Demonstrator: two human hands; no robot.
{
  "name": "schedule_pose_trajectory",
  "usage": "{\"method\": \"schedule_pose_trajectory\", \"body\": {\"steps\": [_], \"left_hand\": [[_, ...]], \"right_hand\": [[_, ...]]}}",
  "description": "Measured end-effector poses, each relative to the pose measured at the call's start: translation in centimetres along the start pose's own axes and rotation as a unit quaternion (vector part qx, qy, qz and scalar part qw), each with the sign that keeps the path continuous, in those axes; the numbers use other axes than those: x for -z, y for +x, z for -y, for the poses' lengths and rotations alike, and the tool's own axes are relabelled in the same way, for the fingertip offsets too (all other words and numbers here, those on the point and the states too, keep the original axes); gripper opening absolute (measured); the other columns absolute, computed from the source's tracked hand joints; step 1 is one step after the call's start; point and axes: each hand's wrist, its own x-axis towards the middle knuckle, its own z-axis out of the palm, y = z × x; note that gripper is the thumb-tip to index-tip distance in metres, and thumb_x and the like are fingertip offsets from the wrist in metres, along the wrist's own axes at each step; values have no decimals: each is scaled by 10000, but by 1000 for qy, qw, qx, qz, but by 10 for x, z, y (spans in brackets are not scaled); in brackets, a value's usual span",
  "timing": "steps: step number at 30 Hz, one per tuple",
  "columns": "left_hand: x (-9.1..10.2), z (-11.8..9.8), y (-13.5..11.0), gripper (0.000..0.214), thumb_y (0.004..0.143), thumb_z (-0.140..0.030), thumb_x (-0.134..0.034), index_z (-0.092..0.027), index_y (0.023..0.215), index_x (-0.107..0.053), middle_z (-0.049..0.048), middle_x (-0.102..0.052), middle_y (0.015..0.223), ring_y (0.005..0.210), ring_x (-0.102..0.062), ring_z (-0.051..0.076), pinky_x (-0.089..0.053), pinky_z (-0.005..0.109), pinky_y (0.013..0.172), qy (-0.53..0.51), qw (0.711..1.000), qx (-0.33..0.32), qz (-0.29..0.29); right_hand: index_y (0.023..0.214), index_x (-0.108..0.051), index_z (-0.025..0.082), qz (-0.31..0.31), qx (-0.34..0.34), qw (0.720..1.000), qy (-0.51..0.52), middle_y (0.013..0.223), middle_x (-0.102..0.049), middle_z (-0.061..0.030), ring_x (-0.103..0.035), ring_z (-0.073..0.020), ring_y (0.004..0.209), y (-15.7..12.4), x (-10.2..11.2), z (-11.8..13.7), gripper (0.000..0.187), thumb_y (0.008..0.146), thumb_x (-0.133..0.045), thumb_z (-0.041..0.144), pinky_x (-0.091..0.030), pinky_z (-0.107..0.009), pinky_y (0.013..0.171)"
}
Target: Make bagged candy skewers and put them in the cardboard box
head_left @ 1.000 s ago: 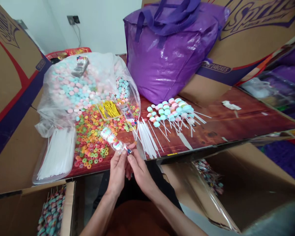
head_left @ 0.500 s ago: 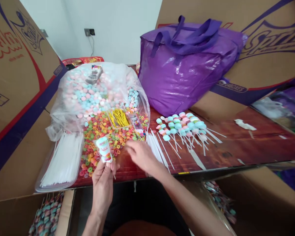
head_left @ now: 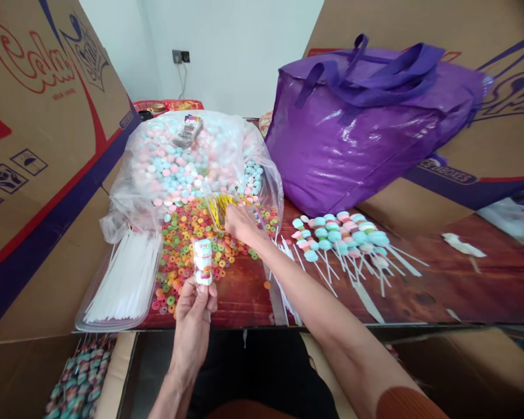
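Item: wrapped candy (head_left: 203,262), upright, pinched at its base in our left hand (head_left: 193,305) over the near edge of the table (head_left: 419,291). Our right hand (head_left: 240,223) lay farther off on the yellow ties (head_left: 218,208), among ring sweets (head_left: 179,244); we could not tell its grip.

One view only, from your head. Faces forward and down across bench (head_left: 244,297). Near: your left hand (head_left: 193,308), right hand (head_left: 240,223) low centre frame.
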Motion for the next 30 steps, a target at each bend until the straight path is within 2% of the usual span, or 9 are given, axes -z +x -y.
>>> {"method": "schedule_pose_trajectory", "body": {"steps": [4,8,11,14,17,20,24,26,30], "left_hand": [[1,0,2,213,775,-334,-786,-167,828,-666,2,-547,753,579,-369,58,-340,187,533,4,1000,-2,-10],[2,2,2,282,720,-347,-821,-148,762,-626,-15,-530,717,523,-299,31,-279,171,475,-8,998,18,-55],[1,0,3,290,721,-344,-811,-174,842,-609,-29,-538,704,511,-316,33,-265,166,471,13,997,-7,-76],[-2,-3,6,266,772,-337,-761,-215,907,-567,-43,-551,698,499,-327,40,-254,167,477,43,995,-51,-70],[-4,-1,7,262,785,-329,-750,-221,873,-528,-50,-547,687,505,-340,47,-247,174,485,56,995,-61,-47],[-6,4,4,256,790,-317,-751,-223,889,-535,-62,-513,679,521,-338,52,-264,184,502,58,997,-54,-20],[-6,10,-7,215,812,-316,-728,-222,925,-571,-55,-506,691,573,-372,72,-309,194,541,83,996,-38,18],[-5,12,-11,217,825,-339,-719,-223,952,-587,-57,-490,683,583,-372,78,-322,197,550,113,992,-44,34],[-8,18,-15,234,850,-396,-700,-201,943,-609,-45,-508,700,585,-382,73,-343,193,549,176,980,-82,32]], "right_hand": [[1031,-618,111,-22,-14,1000,-3,881,-678,-163,-659,-301,843,-3,3,-2,215,875,-476,69,-446,-352,716],[1068,-595,121,-60,-3,998,20,907,-677,-130,-628,-256,837,-4,8,-3,263,888,-412,63,-434,-334,749],[1057,-600,137,-113,16,989,93,888,-679,-83,-611,-218,808,-18,10,-5,240,884,-439,97,-433,-313,752],[856,-643,166,-144,61,944,290,783,-670,-24,-591,-173,717,-55,5,-5,108,860,-535,169,-439,-277,686],[785,-690,183,-60,100,894,433,759,-691,0,-603,-151,695,-107,-10,1,105,843,-624,241,-447,-254,648],[748,-713,188,-38,53,880,470,760,-713,-8,-631,-159,719,-147,-29,9,82,801,-664,227,-468,-265,679],[725,-684,183,-53,-44,838,542,677,-688,1,-617,-155,647,-166,-40,13,109,786,-679,274,-470,-262,624],[707,-664,184,-60,-53,831,550,643,-658,13,-589,-144,608,-169,-39,12,136,788,-678,292,-456,-254,591],[701,-616,187,-90,-39,835,541,648,-621,21,-564,-137,611,-177,-40,11,157,820,-648,284,-444,-249,591]]}}
